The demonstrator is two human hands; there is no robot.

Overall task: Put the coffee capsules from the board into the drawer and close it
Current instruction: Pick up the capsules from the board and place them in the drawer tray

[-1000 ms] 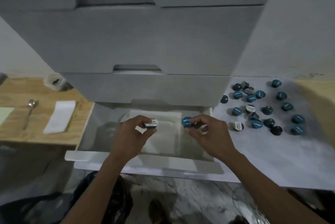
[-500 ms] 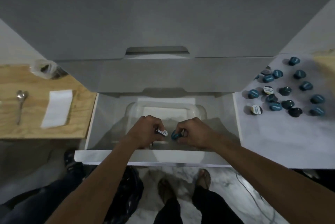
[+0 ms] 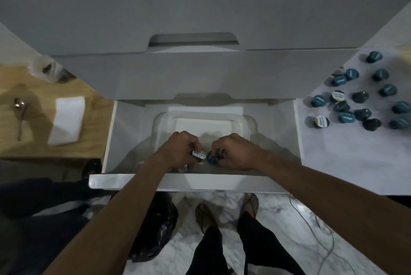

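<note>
**Both hands low in drawer, one capsule each — release pending**

L side: wooden table [image 3: 44, 148] w/ metal spoon [image 3: 19, 110], folded white napkin [image 3: 67, 123], clear jar [image 3: 47, 70] at far edge. Not task items.

Centre: white drawer [image 3: 138, 182] pulled out toward viewer, smooth matte panels. Inside, clear plastic tub [image 3: 244, 123], rounded corners, glossy, over white liner.

Left hand [image 3: 180, 149]: fingers curled, pinching white-lidded capsule [image 3: 198, 154], foil lid facing up/right. Right hand [image 3: 236, 151]: fingers curled, pinching blue capsule [image 3: 212, 158], dome-shaped, shiny. Both capsules almost touching, over tub's near edge, just behind drawer front. Key relation: capsules sit directly below fingertips, tub floor beneath → judged next move is simply opening the fingers; no reach needed. A dark item shows under L hand, prob. a capsule already in; can't confirm.

R side: white board [image 3: 347, 163], faint marbled texture, w/ remaining capsules [image 3: 347, 116] in loose cluster at far right, mostly teal, two w/ pale lids. Right hand nearer to them. Task early; drawer not yet closed.
</note>
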